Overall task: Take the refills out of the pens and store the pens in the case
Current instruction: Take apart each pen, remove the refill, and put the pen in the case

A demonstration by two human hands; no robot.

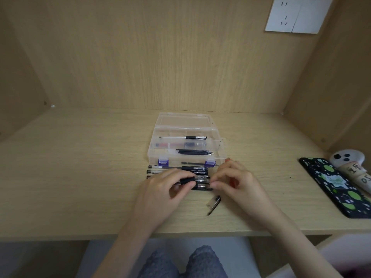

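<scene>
1. Wooden desk (80, 177), head view: a clear plastic case (154, 145) lies open, holding stored pens (190, 137) and a bundle of refills (194, 151).
2. Row of pens (192, 168) lies just in front of the case.
3. Left hand (160, 189) grips one pen (197, 179) by its black sleeve; right hand (234, 183) pinches its tip end.
4. Loose cap (213, 204) lies near the right hand; phone (339, 187) lies well to the right.

Clear plastic case (154, 155) lies open on the bench, purple latches (163, 161) at the front. Inside are a black-grip pen (192, 137), a red pen (180, 145) and a bundle of black refills (194, 151). Row of black pens (180, 168) lies just in front. Held pen (192, 180) is horizontal; left hand (160, 189) grips it, right hand (234, 183) pinches its tip end. Loose cap (214, 203) lies nearby.
</scene>
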